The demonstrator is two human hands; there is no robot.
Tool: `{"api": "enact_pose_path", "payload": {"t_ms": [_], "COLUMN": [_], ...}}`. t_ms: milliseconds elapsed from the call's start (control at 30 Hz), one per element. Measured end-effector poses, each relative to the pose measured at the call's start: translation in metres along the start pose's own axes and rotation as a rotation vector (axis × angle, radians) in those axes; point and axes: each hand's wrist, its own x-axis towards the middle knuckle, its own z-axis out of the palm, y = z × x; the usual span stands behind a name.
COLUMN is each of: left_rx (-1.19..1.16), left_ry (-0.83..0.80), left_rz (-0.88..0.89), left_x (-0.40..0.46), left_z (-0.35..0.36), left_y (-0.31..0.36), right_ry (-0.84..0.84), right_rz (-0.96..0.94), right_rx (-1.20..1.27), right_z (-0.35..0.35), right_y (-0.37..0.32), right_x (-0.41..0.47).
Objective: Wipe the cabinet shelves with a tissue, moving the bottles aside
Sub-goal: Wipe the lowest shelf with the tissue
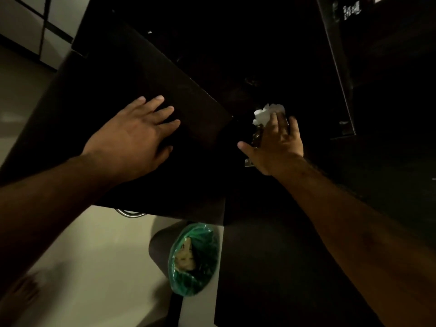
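Both forearms are showing bare from the frame edges to the wrists, with no sleeve, watch or bracelet appearing on either. The left hand (132,135) is wearing no glove or ring. The right hand (277,147) is likewise ungloved, and fine hair is showing along the right forearm (349,215).

The cabinet (271,67) interior is too dark to show shelves or bottles. Right hand (276,147) covers the lower part of the tissue (266,113); a small brown object beside its fingers cannot be identified. Both forearms run off the frame edges.
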Motion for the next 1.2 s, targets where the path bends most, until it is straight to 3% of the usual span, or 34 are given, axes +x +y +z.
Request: {"api": "enact_pose_path", "payload": {"t_ms": [133, 267, 500, 700, 933, 1200], "left_rx": [0.100, 0.186, 0.310, 0.321, 0.329, 0.321], "left_ry": [-0.069, -0.104, -0.132, -0.121, -0.128, -0.129], "left_rz": [-0.029, -0.045, -0.024, -0.034, -0.029, -0.025], "left_x": [0.002, 0.003, 0.002, 0.003, 0.002, 0.002], "left_z": [-0.003, 0.001, 0.005, 0.010, 0.008, 0.006], "left_y": [0.002, 0.007, 0.006, 0.006, 0.006, 0.005], "right_ry": [-0.042, 0.001, -0.071, -0.023, -0.103, -0.077], "right_rz": [0.044, 0.163, -0.017, 0.224, -0.010, 0.229], "right_rx": [-0.029, 0.203, -0.009, 0.238, -0.011, 0.028], "right_z": [-0.006, -0.016, 0.000, -0.020, -0.001, -0.026], "right_y": [0.021, 0.033, 0.010, 0.040, 0.009, 0.037], "right_x": [-0.028, -0.010, -0.031, -0.013, -0.021, -0.056]}}
